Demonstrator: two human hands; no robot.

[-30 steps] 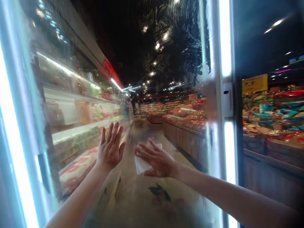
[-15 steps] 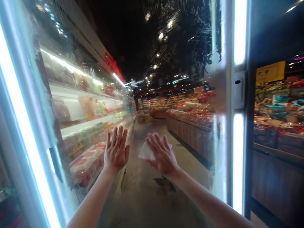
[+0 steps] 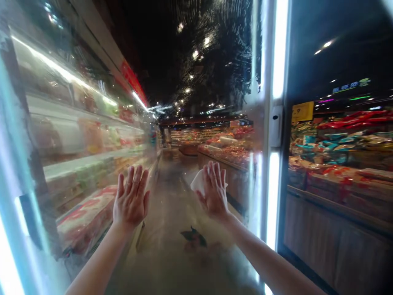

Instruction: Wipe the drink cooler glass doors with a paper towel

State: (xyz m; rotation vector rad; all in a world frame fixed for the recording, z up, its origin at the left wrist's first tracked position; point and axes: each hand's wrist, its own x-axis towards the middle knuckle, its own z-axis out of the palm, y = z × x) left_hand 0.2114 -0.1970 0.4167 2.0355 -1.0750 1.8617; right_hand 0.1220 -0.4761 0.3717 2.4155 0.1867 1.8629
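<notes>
A glass door (image 3: 190, 82) of a shop fridge stands open in front of me, smeared with wipe marks near its top. My left hand (image 3: 131, 201) lies flat on the glass, fingers stretched up and apart, holding nothing. My right hand (image 3: 215, 191) presses a white cloth (image 3: 198, 183) flat against the glass, fingers straight and together over it. The cloth sticks out to the left of that hand. A lit white door frame (image 3: 273, 123) runs down just right of my right hand.
Through the glass I see fridge shelves (image 3: 76, 164) of packed food on the left, a shop aisle floor (image 3: 172, 205) and low produce stands (image 3: 227, 151). Right of the frame stand wooden bins (image 3: 337, 205) of packaged goods under a yellow price sign (image 3: 302, 111).
My right hand has slid the cloth rightward across the glass and turned its fingers upright. My left hand stayed flat on the glass. My view swung, so the frame sits differently.
</notes>
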